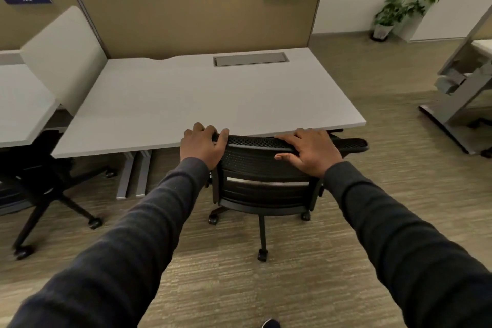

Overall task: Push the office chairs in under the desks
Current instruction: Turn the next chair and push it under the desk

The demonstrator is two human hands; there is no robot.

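A black mesh office chair (262,168) stands at the front edge of the white desk (202,96) labelled 140, its seat tucked beneath the top. My left hand (203,145) curls over the left corner of the backrest's top edge. My right hand (310,150) lies on the right part of that edge, fingers over the top and thumb on the back face. A second black office chair (40,181) sits at the left, partly under the neighbouring desk (21,114) labelled 139.
A tan partition (186,18) closes the back of both desks, and a white divider panel (64,58) separates them. A potted plant (399,10) stands at the far right wall. Another desk frame (458,104) is on the right. Carpet surrounds the chairs.
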